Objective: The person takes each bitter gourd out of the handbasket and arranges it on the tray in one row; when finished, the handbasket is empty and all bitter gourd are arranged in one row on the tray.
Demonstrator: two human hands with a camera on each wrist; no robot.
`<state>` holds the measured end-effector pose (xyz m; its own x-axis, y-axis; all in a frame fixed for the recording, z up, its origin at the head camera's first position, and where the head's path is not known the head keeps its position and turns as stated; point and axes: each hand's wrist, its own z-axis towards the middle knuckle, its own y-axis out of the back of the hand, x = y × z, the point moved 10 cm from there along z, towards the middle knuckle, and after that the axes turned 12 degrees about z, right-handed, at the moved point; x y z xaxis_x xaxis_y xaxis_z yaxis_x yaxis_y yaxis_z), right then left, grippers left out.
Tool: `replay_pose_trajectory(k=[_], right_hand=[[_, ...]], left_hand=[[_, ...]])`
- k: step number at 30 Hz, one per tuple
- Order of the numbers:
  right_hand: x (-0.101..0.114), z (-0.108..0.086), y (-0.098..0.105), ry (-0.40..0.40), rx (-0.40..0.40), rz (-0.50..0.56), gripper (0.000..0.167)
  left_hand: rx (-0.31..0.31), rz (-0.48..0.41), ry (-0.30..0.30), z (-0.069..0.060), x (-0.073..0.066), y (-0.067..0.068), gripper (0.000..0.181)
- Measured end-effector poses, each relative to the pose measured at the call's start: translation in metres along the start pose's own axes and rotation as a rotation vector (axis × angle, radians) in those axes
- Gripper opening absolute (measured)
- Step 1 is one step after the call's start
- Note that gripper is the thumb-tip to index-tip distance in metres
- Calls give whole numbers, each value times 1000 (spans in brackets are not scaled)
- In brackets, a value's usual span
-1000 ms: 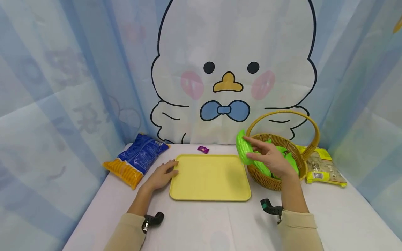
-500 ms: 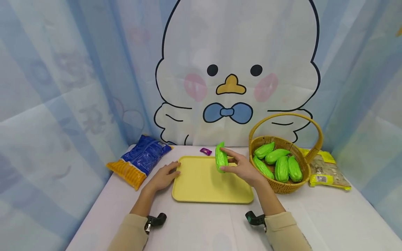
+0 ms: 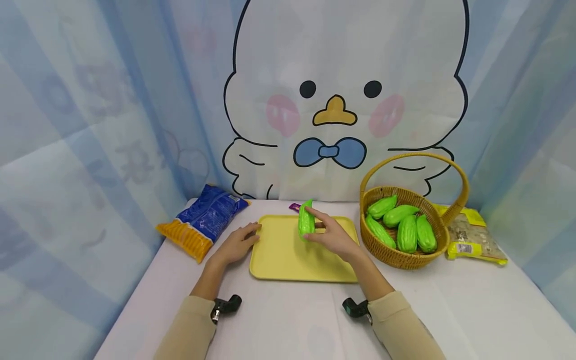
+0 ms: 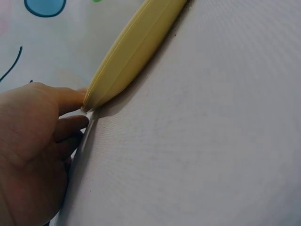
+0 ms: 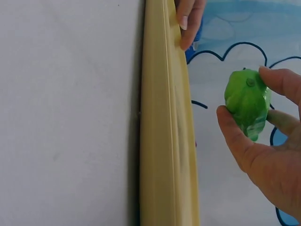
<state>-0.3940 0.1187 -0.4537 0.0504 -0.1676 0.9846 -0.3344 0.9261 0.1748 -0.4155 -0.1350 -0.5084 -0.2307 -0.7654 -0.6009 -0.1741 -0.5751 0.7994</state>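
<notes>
My right hand (image 3: 335, 237) pinches a bright green, ridged bitter melon (image 3: 306, 221) between thumb and fingers, holding it upright above the yellow tray (image 3: 279, 260). In the right wrist view the melon's (image 5: 247, 101) stem end faces the camera, apart from the tray. The left hand (image 3: 235, 246) lies at the tray's left edge, its fingertips touching the rim; the left wrist view has these fingers against the tray's end (image 4: 106, 89). At the right stands a wicker basket (image 3: 400, 258) with several more green bitter melons (image 3: 407, 235) inside.
A small purple wrapped candy (image 3: 294, 207) lies behind the tray, partly hidden by the held melon. A blue and orange snack bag (image 3: 207, 220) is at the left. Behind the basket on the right lies a yellow and clear packet (image 3: 472, 235). Curtains enclose the white table (image 3: 288, 320).
The right hand has carried the bitter melon leftward from beside the basket to above the tray. The left hand has stayed at the tray's edge. The head view has shifted slightly.
</notes>
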Motion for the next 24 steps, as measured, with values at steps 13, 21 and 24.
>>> replay_pose_trajectory(k=[13,21,24], right_hand=[[0,18,-33,14,62,-71,79],[1,31,-53,22,93,-117,78],[-4,36,-63,5,126,-135,77]], left_hand=[[-3,-6,5,2,2,1,48],[-11,-5,13,3,2,2,49],[-10,-3,28,2,4,2,51]])
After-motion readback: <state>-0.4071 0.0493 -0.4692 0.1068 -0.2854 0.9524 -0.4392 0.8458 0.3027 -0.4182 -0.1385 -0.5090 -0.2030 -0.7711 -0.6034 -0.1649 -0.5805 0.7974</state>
